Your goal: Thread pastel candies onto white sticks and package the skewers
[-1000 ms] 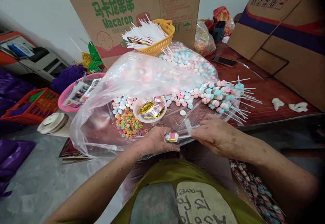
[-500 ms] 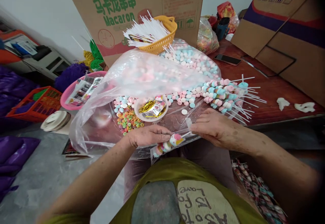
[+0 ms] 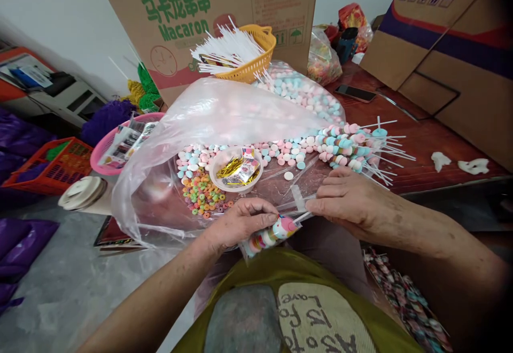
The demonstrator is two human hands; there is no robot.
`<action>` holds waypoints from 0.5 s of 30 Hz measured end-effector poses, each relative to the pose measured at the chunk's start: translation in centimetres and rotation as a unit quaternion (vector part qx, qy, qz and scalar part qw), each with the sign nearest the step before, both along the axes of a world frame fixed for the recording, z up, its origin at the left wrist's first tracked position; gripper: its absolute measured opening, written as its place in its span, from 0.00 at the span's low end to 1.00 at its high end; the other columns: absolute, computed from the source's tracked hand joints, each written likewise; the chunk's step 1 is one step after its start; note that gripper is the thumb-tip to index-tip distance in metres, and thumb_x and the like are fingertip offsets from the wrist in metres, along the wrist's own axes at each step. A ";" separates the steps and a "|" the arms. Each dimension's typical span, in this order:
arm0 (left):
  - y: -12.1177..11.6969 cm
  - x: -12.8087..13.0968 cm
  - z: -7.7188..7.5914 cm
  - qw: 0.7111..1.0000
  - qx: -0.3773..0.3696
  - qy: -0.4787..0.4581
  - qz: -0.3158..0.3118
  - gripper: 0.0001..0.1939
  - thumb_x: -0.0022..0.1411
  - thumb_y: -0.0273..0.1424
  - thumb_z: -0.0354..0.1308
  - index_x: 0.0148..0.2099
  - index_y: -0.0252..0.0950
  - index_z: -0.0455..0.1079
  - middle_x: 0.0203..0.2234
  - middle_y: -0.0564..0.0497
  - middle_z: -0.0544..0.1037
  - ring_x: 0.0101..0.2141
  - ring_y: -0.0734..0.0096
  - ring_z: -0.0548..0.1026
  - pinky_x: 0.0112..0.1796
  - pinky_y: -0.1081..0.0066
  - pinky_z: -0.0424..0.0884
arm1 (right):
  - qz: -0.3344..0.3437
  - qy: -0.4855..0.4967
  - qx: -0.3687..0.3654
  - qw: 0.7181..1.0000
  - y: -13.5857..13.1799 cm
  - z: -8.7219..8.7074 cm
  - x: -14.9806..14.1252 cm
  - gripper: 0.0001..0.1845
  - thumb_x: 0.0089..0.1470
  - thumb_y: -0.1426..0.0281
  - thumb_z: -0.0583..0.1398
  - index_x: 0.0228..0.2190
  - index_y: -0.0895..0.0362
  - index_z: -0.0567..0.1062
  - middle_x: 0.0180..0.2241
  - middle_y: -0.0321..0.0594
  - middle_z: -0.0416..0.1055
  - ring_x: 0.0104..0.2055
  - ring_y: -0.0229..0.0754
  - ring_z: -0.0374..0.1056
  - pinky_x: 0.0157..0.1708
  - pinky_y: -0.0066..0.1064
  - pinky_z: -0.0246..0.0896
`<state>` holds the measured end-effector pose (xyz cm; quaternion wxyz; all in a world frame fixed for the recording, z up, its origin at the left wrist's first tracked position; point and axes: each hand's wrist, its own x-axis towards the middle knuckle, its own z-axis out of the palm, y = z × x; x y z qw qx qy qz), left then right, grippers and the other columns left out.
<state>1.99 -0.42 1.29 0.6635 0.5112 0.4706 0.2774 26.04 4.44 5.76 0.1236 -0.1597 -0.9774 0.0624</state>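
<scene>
A marshmallow skewer (image 3: 264, 240) in a clear printed wrapper lies across my lap at the table's edge, strung with pink, white and blue pieces. Thumb and forefinger of my left hand (image 3: 239, 224) are closed on the wrapper near its printed pink end. A white stick (image 3: 303, 217) sticks out of that end, and the fingers of my right hand (image 3: 348, 201) are pinched on its tip. Beyond my hands stands a white bowl (image 3: 214, 178) with gold twist ties and a printed packet. Colourful ring candies (image 3: 202, 193) lie loose to its left.
Finished-looking skewers (image 3: 348, 147) are piled at the right. Behind, a large clear plastic bag (image 3: 216, 110) covers many marshmallows, with a yellow basket (image 3: 256, 59) of white sticks at the back. A phone (image 3: 355, 93) and cardboard boxes (image 3: 452, 54) stand beyond; a pink basket (image 3: 105, 163) is left.
My left thumb and forefinger have shifted toward the printed end of the wrapper, and the skewer has moved slightly right. My right hand remains at the stick. The view has shifted a little.
</scene>
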 end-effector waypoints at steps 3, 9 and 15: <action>-0.3 0.1 0.3 0.975 0.181 0.125 0.011 0.13 0.61 0.39 0.49 0.34 0.34 0.66 0.24 0.53 0.69 0.24 0.77 0.65 0.29 0.74 0.64 | -0.013 -0.009 0.027 1.000 -0.1 -0.5 0.1 0.14 0.54 0.78 0.49 0.33 0.55 0.72 0.26 0.38 0.70 0.30 0.40 0.58 0.33 0.35 0.42; -1.0 1.5 -1.0 0.810 0.537 0.233 0.042 0.07 0.61 0.29 0.47 0.36 0.36 0.66 0.35 0.45 0.75 0.38 0.67 0.71 0.44 0.63 0.62 | -0.017 -0.016 0.033 0.999 -0.5 -1.3 -0.7 0.12 0.52 0.78 0.50 0.33 0.56 0.72 0.26 0.39 0.71 0.29 0.41 0.59 0.33 0.35 0.42; 0.3 -0.1 -0.4 0.934 0.308 0.181 0.014 0.22 0.64 0.37 0.46 0.58 0.35 0.54 0.45 0.43 0.73 0.45 0.64 0.71 0.44 0.66 0.65 | -0.060 0.026 0.067 0.996 -0.2 -1.5 -0.9 0.13 0.56 0.77 0.49 0.29 0.57 0.73 0.23 0.38 0.70 0.27 0.39 0.59 0.31 0.32 0.42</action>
